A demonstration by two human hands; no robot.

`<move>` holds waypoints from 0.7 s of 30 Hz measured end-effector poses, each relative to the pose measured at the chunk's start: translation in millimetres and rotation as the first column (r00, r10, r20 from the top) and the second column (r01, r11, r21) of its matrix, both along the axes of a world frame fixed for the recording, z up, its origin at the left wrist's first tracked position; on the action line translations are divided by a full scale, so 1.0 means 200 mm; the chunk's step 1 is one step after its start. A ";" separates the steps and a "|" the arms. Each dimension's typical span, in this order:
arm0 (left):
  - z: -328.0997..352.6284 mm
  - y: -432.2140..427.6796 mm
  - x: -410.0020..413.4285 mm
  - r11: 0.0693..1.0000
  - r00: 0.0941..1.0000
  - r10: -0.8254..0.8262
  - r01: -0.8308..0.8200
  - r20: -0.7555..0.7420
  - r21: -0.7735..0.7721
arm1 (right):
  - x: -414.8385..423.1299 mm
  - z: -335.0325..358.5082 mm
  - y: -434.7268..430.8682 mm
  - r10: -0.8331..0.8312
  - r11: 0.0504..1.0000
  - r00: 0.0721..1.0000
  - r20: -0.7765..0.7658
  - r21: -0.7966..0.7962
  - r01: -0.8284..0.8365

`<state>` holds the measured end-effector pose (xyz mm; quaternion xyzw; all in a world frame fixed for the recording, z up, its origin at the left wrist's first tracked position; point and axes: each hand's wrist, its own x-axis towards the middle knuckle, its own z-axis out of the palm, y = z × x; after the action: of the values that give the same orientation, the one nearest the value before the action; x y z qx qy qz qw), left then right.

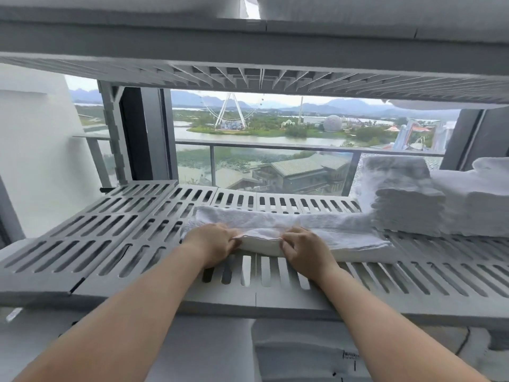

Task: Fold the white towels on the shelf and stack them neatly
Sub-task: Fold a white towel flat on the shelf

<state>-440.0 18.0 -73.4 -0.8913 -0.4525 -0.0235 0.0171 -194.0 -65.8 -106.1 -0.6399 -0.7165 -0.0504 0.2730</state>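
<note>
Head view, the only one.

- Task item: a white towel (316, 221) lies flat on the slatted shelf (110, 230), directly ahead of both hands. Its long axis runs left to right, parallel to the shelf's front edge. It already looks folded lengthwise into a band.
- Left hand (214, 244): at the towel's near edge, close to its left end, fingers curled onto the cloth. Reads as a pinch on the edge.
- Right hand (305, 250): at the same near edge, roughly mid-length, fingers likewise curled onto the cloth. The two hands are near each other but not touching. Between them a short stretch of edge is raised slightly.
- Reach: the left hand is nearer the left end. The towel's right part extends well past the right hand, and neither hand holds it.
- Judgement: the next fold turns on that long axis. It would be either a near-to-far fold or the left end carried rightward over the free length. I cannot tell which.

Surroundings:
- A stack of folded towels (405, 205) stands at the right. The towel's right end runs up to its base, touching or just short of it.
- A second stack (476, 199) stands just beside the first, farther right.
- The upper shelf (248, 78) hangs low overhead and limits how high the cloth can be lifted.
- The balcony railing (275, 146) shows beyond the glass.

Obstruction: the near stack crowds the right end. The slats to the left are bare.
</note>
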 end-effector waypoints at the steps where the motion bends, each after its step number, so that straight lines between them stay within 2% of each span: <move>1: 0.00 -0.01 -0.03 1.000 1.000 -0.015 0.015 0.018 0.017 | -0.01 0.00 -0.01 -0.012 1.000 1.000 -0.006 -0.004 0.012; 3: 0.01 -0.02 -0.09 0.997 0.998 -0.036 0.032 0.045 0.069 | -0.04 -0.01 -0.04 -0.039 0.999 0.999 -0.015 -0.012 0.038; 6: 0.03 -0.03 -0.14 0.993 0.999 -0.049 0.050 -0.009 0.109 | -0.09 0.00 -0.08 -0.060 0.997 0.998 0.001 -0.042 0.060; 9: 0.07 -0.01 -0.13 0.985 0.986 -0.060 0.083 -0.156 0.148 | -0.10 0.01 -0.11 -0.065 0.996 0.997 0.028 -0.065 0.067; 11: 0.11 0.00 -0.12 0.965 0.952 -0.071 0.141 -0.298 0.221 | -0.10 0.01 -0.11 -0.077 0.992 0.997 0.018 -0.097 0.078; 13: 0.16 -0.01 -0.11 0.932 0.929 -0.058 0.181 -0.365 0.315 | -0.10 0.01 -0.11 -0.080 0.990 0.997 0.003 -0.117 0.080; 15: 0.20 -0.01 -0.09 0.873 0.953 -0.014 0.159 -0.302 0.462 | -0.10 0.00 -0.10 -0.084 0.991 0.996 -0.001 -0.102 0.083; 17: 0.20 -0.03 -0.08 0.838 0.980 0.026 0.086 -0.198 0.538 | -0.10 -0.01 -0.10 -0.116 0.992 0.993 -0.007 -0.041 0.116; 19: 0.14 -0.04 -0.08 0.854 0.982 0.076 0.027 -0.176 0.520 | -0.09 -0.01 -0.09 -0.227 0.972 0.974 0.015 0.069 0.226; 21: 0.07 -0.03 -0.10 0.892 0.981 0.107 -0.023 -0.160 0.452 | -0.07 0.01 -0.09 -0.417 0.903 0.904 0.097 0.157 0.400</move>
<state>-459.3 12.1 -60.2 -0.8460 -0.4611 -0.0455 0.2637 -207.7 -83.8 -104.4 -0.7517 -0.5775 -0.1952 0.2516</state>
